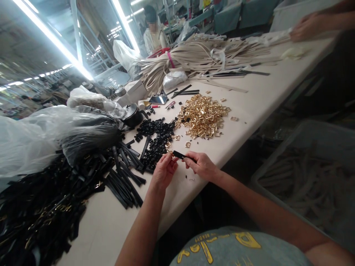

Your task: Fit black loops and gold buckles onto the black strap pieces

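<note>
On the near side of the gold heap (pixel 204 116), the right hand (pixel 203 165) pinches a black strap (pixel 178 154) in its fingers; the left hand (pixel 165 170) curls at its tip, grip unclear. Loops (pixel 158 145) crowd the desk (pixel 241 101) left of the heap, strips (pixel 122 189) farther left.

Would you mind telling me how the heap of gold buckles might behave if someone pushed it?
The gold buckles would probably scatter rather than move as one, since several already lie apart from the heap. Each may slide more than roll, given its squarish frame. Their shiny, metallic look suggests they are likely stiff.
</note>
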`<state>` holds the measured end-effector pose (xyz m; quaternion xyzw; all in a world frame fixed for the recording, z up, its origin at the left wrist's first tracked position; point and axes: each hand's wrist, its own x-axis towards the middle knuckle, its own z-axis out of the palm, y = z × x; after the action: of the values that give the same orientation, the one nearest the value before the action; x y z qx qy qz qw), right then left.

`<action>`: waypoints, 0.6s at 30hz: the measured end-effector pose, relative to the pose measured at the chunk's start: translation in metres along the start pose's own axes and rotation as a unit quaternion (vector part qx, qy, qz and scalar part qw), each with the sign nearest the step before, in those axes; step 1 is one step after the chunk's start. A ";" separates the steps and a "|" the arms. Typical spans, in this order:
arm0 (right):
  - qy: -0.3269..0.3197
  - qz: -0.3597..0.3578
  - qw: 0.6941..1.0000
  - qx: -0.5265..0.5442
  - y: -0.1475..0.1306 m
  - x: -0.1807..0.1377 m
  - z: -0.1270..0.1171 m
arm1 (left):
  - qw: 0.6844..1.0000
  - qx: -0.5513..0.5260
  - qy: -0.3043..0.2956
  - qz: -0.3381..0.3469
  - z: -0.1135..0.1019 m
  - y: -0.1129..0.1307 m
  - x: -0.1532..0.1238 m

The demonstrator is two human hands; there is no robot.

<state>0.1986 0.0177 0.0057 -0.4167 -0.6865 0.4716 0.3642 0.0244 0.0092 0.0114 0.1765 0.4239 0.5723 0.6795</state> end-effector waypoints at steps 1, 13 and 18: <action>0.000 0.000 1.000 -0.006 0.000 0.000 0.000 | 1.000 0.003 -0.003 0.006 0.000 0.000 0.000; -0.031 -0.021 0.999 -0.024 -0.008 -0.007 -0.008 | 0.991 0.107 -0.041 0.066 -0.001 0.006 -0.005; -0.014 -0.022 0.999 -0.029 -0.004 -0.007 -0.011 | 0.981 0.152 -0.062 0.101 -0.005 0.004 -0.006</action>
<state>0.2104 0.0140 0.0119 -0.4056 -0.7140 0.4491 0.3521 0.0179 0.0037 0.0141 0.3552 0.4430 0.5549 0.6080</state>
